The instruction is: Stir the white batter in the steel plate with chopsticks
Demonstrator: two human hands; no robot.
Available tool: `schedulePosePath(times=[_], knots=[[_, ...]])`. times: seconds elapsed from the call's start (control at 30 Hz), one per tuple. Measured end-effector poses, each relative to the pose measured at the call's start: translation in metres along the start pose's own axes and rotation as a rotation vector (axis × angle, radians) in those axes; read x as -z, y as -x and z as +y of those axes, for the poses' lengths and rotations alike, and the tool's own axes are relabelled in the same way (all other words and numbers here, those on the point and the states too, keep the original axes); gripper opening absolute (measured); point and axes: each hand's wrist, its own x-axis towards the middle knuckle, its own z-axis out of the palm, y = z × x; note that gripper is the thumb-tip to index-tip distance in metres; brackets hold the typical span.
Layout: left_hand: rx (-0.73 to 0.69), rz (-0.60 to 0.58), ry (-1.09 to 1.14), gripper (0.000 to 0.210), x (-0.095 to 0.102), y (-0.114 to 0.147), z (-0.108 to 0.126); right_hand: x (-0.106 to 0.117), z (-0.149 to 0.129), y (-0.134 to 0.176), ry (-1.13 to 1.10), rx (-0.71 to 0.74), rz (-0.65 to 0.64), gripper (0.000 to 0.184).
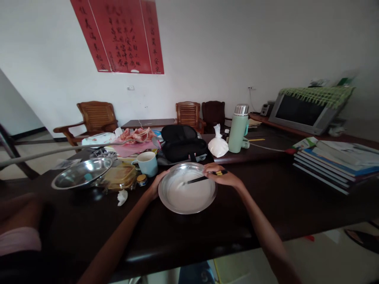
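Note:
A shiny metal basin [187, 209] stands in front of me on the dark table, with a whitish, batter-like mixture [189, 195] in it. My left hand [156, 184] grips the basin's left rim; its fingers are partly hidden behind the rim. Black chopsticks [197, 180] with gold-banded ends are held in my right hand [220, 174], over the basin's right edge. Their tips reach into the mixture near the basin's middle, and a white lump clings to them. Beyond the basin sits a tied clear bag of white powder [218, 146].
Left of the basin are a light blue mug [148, 165], a small jar [142, 180], a plastic food box [118, 177], a crumpled tissue [122, 197] and another metal basin [63, 182]. A black case [183, 148], a green thermos [237, 134] and stacked books [322, 167] stand farther off. Another person's arm [20, 217] rests at left.

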Motion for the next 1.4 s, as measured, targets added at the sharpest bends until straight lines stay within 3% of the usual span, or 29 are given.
schedulePosePath(times=[0.1,0.17,0.3,0.4,0.5,0.6,0.7,0.77,0.87,0.97,1.07,1.17,1.27,1.4], knots=[[-0.014,0.005,-0.015,0.027,-0.002,0.003,0.001,0.017,0.005,0.007,-0.005,-0.075,0.033,0.025],[-0.029,0.008,-0.021,0.028,-0.004,0.005,0.002,0.026,0.005,0.01,-0.049,-0.058,-0.039,0.025],[0.023,0.063,-0.013,0.025,-0.006,0.005,0.004,0.009,-0.004,0.003,-0.119,0.042,-0.152,0.022],[0.025,0.096,-0.011,0.023,-0.008,0.004,0.004,0.002,-0.005,-0.001,-0.073,0.023,-0.05,0.017],[0.012,0.095,-0.013,0.022,-0.009,0.005,0.004,0.02,-0.001,0.007,-0.017,-0.099,0.049,0.019],[0.015,0.08,-0.011,0.023,-0.01,0.005,0.005,0.03,-0.004,0.012,-0.097,-0.169,-0.111,0.021],[0.012,0.067,-0.016,0.024,-0.009,0.006,0.005,0.013,-0.012,0.005,-0.251,-0.179,-0.222,0.022],[0.002,0.067,-0.012,0.024,-0.009,0.006,0.005,0.003,-0.014,0.0,-0.306,-0.201,-0.145,0.022],[0.006,0.068,-0.007,0.027,-0.009,0.007,0.005,0.013,-0.011,0.006,-0.304,-0.235,-0.039,0.023],[0.009,0.045,-0.028,0.031,-0.009,0.007,0.005,0.03,-0.012,0.016,-0.293,-0.25,-0.12,0.02],[0.018,0.033,-0.029,0.032,-0.008,0.007,0.005,0.024,-0.017,0.013,-0.311,-0.241,-0.2,0.019],[0.01,0.054,-0.008,0.028,-0.007,0.004,0.004,0.014,-0.015,0.006,-0.301,-0.232,-0.118,0.021],[0.008,0.07,0.0,0.026,-0.005,0.0,0.002,0.024,-0.008,0.011,-0.254,-0.275,-0.012,0.022],[0.005,0.041,-0.004,0.023,-0.004,-0.001,0.001,0.026,-0.011,0.014,-0.305,-0.281,-0.168,0.024]])
